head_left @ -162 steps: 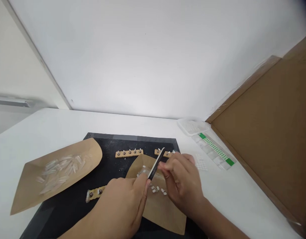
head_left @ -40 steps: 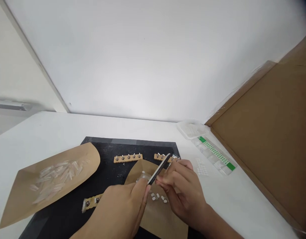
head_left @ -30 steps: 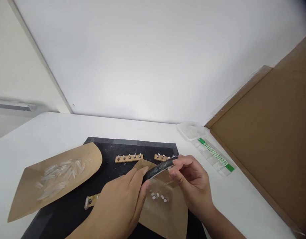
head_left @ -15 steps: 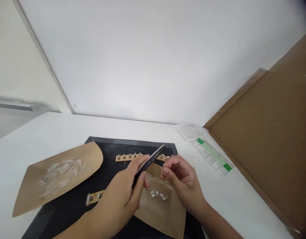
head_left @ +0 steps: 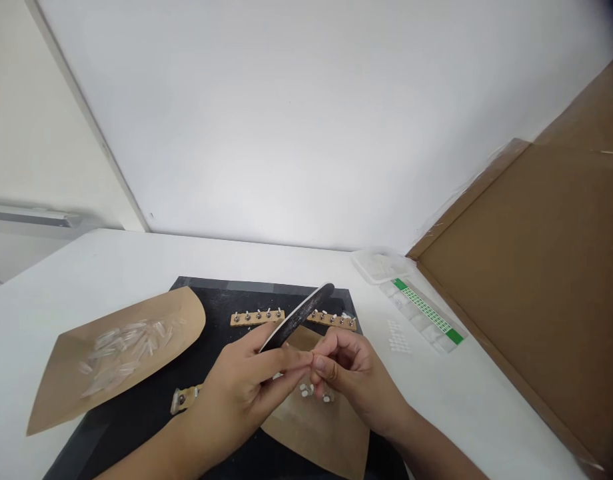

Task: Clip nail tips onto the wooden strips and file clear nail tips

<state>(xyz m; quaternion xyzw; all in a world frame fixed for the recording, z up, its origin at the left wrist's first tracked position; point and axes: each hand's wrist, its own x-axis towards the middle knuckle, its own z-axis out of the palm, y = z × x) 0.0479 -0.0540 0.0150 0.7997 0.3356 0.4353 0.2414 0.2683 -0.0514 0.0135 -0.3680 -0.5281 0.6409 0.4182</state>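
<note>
My left hand (head_left: 251,370) is closed round a black nail file (head_left: 301,317) with a pale edge, which slants up to the right out of the hand. My right hand (head_left: 354,370) is in a pinch, and its fingertips meet those of my left thumb and index finger. Whatever lies between the fingertips is too small and covered to make out. Below the hands lies a sheet of brown paper (head_left: 321,437) with several small white nail-like pieces (head_left: 305,391) on it.
Strips with small posts, some white-tipped, stand on the black mat (head_left: 211,333): a back-left strip (head_left: 259,318), a back-right strip (head_left: 331,320) and a front-left strip (head_left: 189,398). Brown paper (head_left: 61,380) at left holds clear nail tips (head_left: 121,343). A green-labelled clear pack (head_left: 426,310) lies near the cardboard (head_left: 526,287).
My hands have come together at the fingertips; the right hand moved left and down. The left thumb and index finger have left the file's flat side to meet the right fingers.
</note>
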